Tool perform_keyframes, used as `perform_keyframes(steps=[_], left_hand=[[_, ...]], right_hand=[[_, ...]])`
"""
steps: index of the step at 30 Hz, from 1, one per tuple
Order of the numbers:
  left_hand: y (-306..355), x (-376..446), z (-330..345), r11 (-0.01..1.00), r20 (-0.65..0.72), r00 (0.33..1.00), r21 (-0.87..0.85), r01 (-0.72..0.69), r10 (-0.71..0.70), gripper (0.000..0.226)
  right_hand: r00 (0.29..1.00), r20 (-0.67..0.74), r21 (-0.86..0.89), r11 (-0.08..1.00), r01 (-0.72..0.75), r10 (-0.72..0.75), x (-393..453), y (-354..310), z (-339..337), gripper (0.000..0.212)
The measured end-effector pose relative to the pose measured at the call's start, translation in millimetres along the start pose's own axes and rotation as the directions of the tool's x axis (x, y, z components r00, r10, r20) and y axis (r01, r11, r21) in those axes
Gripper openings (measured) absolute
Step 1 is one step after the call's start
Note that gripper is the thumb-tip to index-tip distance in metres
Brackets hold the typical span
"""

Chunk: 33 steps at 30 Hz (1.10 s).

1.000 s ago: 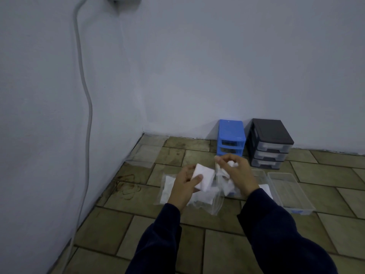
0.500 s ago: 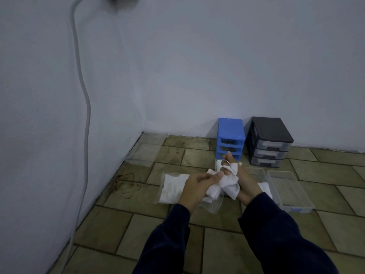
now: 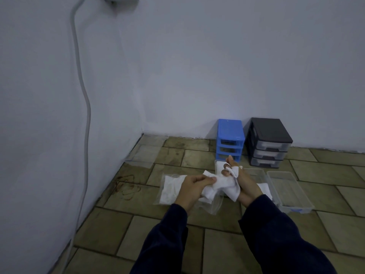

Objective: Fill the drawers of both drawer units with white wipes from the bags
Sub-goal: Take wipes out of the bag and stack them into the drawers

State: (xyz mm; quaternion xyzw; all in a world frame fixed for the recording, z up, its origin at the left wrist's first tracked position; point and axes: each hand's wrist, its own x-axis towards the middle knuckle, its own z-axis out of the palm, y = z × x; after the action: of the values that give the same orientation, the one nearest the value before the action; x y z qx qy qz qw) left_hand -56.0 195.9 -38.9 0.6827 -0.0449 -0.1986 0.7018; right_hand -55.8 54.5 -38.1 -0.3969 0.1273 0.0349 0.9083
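Against the wall, black drawer unit just right of blue drawer unit; in front of the blue unit, on the floor, clear pulled-out drawers and a bag of wipes. Nearer than these, left grip and right grip both clamped on bunched white wipes

Bare room corner: tiled floor, plain walls.

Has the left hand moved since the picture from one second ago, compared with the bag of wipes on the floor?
Yes. The left hand has shifted right across the bag of wipes, meeting the right hand on the white wipes.
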Motion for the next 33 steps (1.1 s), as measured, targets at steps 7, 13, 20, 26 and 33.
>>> perform_keyframes(steps=[7, 13, 20, 26, 33], left_hand=[[2, -1, -17, 0.998, -0.011, 0.999, -0.042, -0.043, 0.043, 0.016], [9, -2, -22, 0.987, -0.103, 0.983, -0.031, -0.156, 0.152, 0.012], [11, -1, -23, 0.957, -0.187, 0.939, 0.056, -0.285, 0.29, 0.012], [12, -5, -19, 0.963, -0.158, 0.951, 0.0, -0.268, 0.265, 0.003], [15, -2, -17, 0.971, -0.192, 0.956, -0.049, -0.234, 0.221, 0.015]], right_hand=[[0.985, 0.164, 0.253, 0.967, 0.013, -0.057, 0, -13, -18, 0.056], [1.0, 0.003, -0.076, 0.997, -0.009, 0.009, -8, -16, -15, 0.018], [0.997, 0.065, -0.489, 0.87, 0.058, -0.03, -18, -10, 1, 0.025], [0.947, 0.169, -0.8, 0.523, 0.294, -0.274, -13, -7, 8, 0.014], [0.89, 0.275, -0.833, 0.372, 0.409, -0.364, -9, -1, 4, 0.048]])
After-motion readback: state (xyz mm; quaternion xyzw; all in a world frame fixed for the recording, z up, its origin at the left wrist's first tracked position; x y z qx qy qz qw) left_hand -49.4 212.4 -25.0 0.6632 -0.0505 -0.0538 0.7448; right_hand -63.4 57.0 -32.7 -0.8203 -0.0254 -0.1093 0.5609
